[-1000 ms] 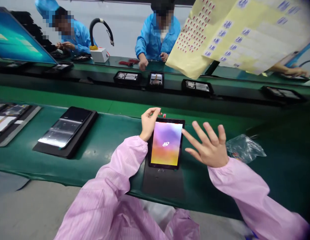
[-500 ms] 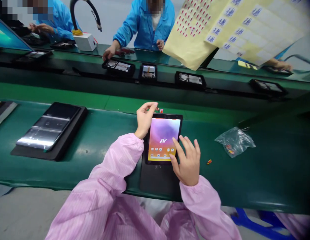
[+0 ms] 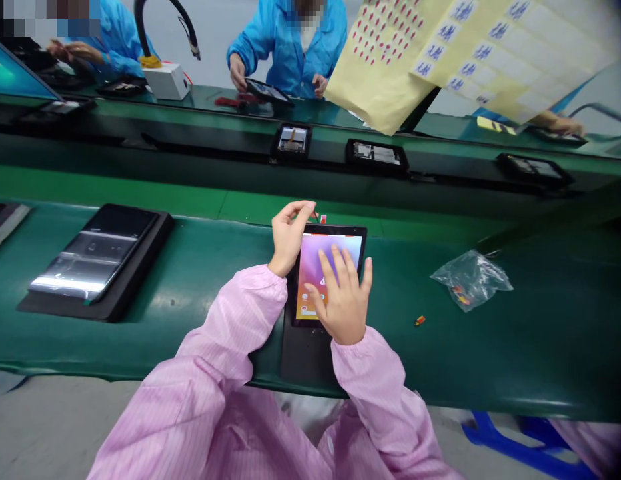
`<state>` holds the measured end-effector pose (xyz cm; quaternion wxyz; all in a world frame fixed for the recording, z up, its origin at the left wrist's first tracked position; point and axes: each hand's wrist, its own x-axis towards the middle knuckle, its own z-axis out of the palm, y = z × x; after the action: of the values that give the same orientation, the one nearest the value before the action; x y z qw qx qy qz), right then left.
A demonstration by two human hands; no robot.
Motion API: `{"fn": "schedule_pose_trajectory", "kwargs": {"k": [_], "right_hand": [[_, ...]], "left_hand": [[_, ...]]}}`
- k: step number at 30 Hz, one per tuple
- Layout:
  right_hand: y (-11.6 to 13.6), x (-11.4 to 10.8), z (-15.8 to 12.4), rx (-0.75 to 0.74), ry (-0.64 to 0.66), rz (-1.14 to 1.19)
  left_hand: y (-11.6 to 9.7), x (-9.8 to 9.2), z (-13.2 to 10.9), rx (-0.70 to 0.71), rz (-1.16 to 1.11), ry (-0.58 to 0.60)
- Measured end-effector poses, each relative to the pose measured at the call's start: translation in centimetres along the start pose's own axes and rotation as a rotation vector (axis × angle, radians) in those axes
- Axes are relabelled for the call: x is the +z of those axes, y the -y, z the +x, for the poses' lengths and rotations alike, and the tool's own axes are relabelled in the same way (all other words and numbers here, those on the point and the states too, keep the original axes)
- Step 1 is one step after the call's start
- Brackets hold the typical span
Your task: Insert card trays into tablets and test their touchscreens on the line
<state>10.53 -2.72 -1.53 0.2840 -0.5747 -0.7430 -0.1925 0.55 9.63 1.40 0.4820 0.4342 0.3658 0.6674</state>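
Observation:
A tablet (image 3: pixel 310 257) with a lit purple-to-yellow home screen lies on a black pad (image 3: pixel 305 360) in front of me. My left hand (image 3: pixel 290 233) is closed in a pinch by the tablet's upper left corner. A thin dark bit shows at its fingertips, too small to name. Just beyond the top edge, a small red and white tag (image 3: pixel 323 219) sticks out. My right hand (image 3: pixel 343 293) is open, fingers spread over the screen and hiding its middle and right part; whether the fingertips touch the glass I cannot tell.
A shiny dark tablet (image 3: pixel 95 247) rests on a black tray to the left. At right lie a small orange-red piece (image 3: pixel 419 321) and a clear plastic bag (image 3: pixel 470 280). Beyond, a line carries opened devices (image 3: pixel 377 155); a co-worker in blue (image 3: pixel 290 47) sits there. Yellow sheets (image 3: pixel 380 67) hang upper right.
My right hand has moved left and up from the tablet's right edge to over the screen. My left hand stays put. Across the line, the co-worker has lifted a device off it.

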Motion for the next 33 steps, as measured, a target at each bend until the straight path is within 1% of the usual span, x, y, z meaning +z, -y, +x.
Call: {"fn": "schedule_pose_trajectory", "kwargs": {"k": [6, 9, 13, 17, 30, 33], "right_hand": [[0.5, 0.1, -1.1, 0.004, 0.071, -0.022], [0.9, -0.1, -2.6, 0.006, 0.104, -0.037], [1.6, -0.4, -5.2, 0.016, 0.182, -0.024], [2.1, -0.7, -7.0, 0.021, 0.215, -0.005], [2.0, -1.5, -8.2, -0.011, 0.249, -0.01], [1.9, -1.9, -8.2, -0.023, 0.213, 0.015]], "left_hand": [[-0.1, 0.0, 0.0, -0.007, 0.001, -0.006], [-0.1, 0.0, 0.0, -0.006, -0.008, -0.002], [0.0, -0.1, 0.0, -0.006, -0.003, 0.003], [-0.1, -0.1, 0.0, -0.005, 0.018, 0.004], [-0.1, -0.1, -0.1, 0.015, -0.001, 0.014], [-0.2, 0.0, -0.1, 0.01, 0.006, 0.009]]}}
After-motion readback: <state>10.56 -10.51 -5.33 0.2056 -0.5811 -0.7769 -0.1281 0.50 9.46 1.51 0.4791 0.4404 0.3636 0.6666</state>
